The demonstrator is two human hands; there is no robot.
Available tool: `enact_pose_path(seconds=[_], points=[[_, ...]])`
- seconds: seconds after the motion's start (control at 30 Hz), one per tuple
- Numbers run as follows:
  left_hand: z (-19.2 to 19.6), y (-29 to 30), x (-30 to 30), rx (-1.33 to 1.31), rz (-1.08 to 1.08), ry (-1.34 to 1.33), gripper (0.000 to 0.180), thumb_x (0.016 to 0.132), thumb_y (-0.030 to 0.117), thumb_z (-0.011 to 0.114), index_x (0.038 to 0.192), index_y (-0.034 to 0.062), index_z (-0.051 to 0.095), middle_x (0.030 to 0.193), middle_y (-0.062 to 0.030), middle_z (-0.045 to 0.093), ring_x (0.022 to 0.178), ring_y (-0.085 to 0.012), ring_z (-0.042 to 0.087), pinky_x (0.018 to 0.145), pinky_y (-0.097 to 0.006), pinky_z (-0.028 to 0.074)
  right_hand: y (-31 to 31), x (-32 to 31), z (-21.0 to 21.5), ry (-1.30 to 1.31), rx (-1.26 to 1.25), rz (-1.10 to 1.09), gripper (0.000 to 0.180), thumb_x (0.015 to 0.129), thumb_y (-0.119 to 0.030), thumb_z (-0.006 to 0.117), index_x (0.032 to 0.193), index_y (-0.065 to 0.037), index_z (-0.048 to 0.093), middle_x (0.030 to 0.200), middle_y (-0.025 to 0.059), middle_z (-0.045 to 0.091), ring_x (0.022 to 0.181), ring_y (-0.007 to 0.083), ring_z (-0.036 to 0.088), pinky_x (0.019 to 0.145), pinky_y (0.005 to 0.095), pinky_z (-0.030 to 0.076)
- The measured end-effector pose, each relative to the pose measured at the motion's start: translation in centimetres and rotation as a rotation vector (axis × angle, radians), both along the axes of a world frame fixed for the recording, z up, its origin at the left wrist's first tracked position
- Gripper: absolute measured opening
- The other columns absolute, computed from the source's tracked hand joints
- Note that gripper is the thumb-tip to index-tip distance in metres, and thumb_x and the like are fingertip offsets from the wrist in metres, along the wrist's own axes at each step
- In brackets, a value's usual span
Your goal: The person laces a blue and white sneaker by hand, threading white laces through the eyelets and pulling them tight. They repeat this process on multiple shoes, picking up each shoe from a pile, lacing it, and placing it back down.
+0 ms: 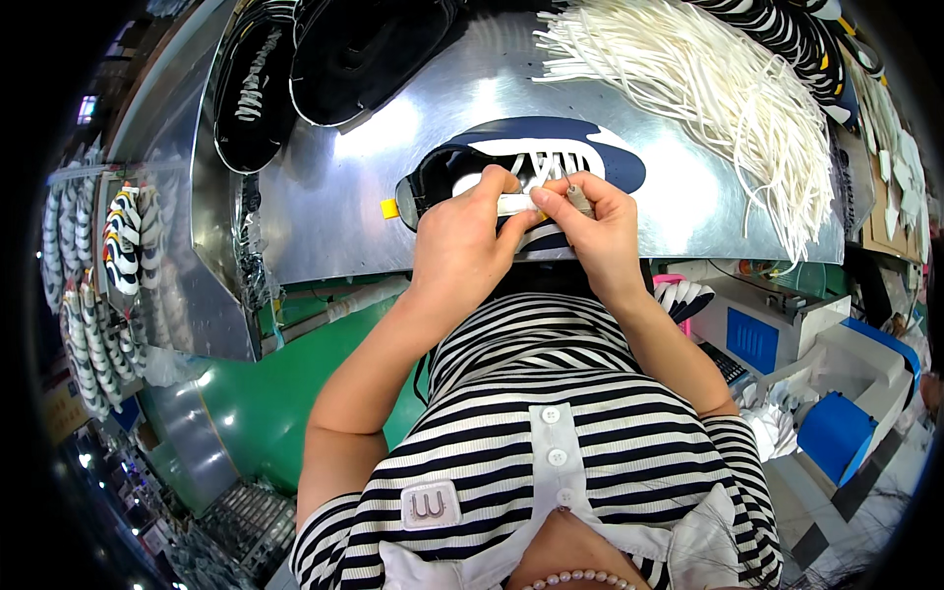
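Observation:
A navy and white sneaker upper [621, 162] lies sideways on the metal table, its toe to the right and a yellow tab [390, 208] at its heel. White lacing [556, 162] crosses its eyelet area. My left hand [462, 241] is closed at the opening, thumb and forefinger pinching a flat white strip [514, 204] that looks like a shoelace. Right beside it, my right hand [602, 231] is closed too, its thumb and forefinger meeting the strip's other end. A small grey pointed tool [578, 201] sticks up between its fingers. The fingers hide part of the upper.
A large bundle of white shoelaces [708, 118] spreads over the table's right side. Black shoe uppers [369, 59] lie at the far left, and a row of stacked uppers [787, 39] at the far right. A white and blue machine [836, 393] stands below the table's right end.

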State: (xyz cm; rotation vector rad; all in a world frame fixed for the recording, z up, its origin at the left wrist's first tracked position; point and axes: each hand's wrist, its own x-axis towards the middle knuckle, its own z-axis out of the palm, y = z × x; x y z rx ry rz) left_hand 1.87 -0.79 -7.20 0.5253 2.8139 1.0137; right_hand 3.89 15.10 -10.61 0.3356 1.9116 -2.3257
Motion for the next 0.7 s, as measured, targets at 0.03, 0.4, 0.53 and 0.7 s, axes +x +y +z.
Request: enact_pose_path(seconds=[0.03, 0.4, 0.53, 0.7], points=[[-0.3, 0.2, 0.0, 0.003, 0.014, 0.021, 0.029, 0.086, 0.024, 0.071, 0.102, 0.0042, 0.057, 0.073, -0.0164, 0.066, 0.066, -0.0358, 0.065, 0.059, -0.042, 0.05, 0.1, 0.0, -0.5, 0.03, 0.02, 0.012, 0.013, 0.09, -0.015, 0.071, 0.092, -0.003, 0.068, 0.074, -0.0035, 0.063, 0.064, 0.0013, 0.049, 0.057, 0.0188, 0.037], [-0.5, 0.2, -0.1, 0.02, 0.034, 0.053, 0.028, 0.084, 0.021, 0.075, 0.1, 0.0041, 0.059, 0.069, -0.0131, 0.066, 0.056, -0.0294, 0.065, 0.052, -0.038, 0.048, 2.9, 3.1, 1.3, 0.082, 0.438, 0.235, 0.017, 0.096, -0.013, 0.061, 0.099, 0.001, 0.052, 0.075, 0.0131, 0.068, 0.066, 0.0206, 0.069, 0.06, 0.0303, 0.05], [-1.0, 0.0, -0.4, 0.062, -0.067, 0.131, 0.023, 0.085, 0.017, 0.074, 0.099, 0.0045, 0.061, 0.063, -0.0121, 0.063, 0.054, -0.0293, 0.063, 0.051, -0.038, 0.047, 2.8, 2.2, 1.4, 0.057, 0.446, 0.263, 0.015, 0.096, -0.012, 0.061, 0.096, 0.001, 0.054, 0.07, 0.0105, 0.067, 0.063, 0.0213, 0.068, 0.058, 0.0307, 0.05], [-1.5, -0.4, 0.1, 0.017, -0.219, 0.277, 0.023, 0.083, 0.01, 0.075, 0.101, 0.0034, 0.062, 0.074, -0.0126, 0.065, 0.063, -0.0294, 0.063, 0.055, -0.037, 0.047, 2.1, 1.2, 0.7, 0.034, 0.385, 0.25, 0.013, 0.094, -0.01, 0.061, 0.095, 0.001, 0.054, 0.069, 0.01, 0.067, 0.063, 0.0208, 0.068, 0.059, 0.0317, 0.05]])
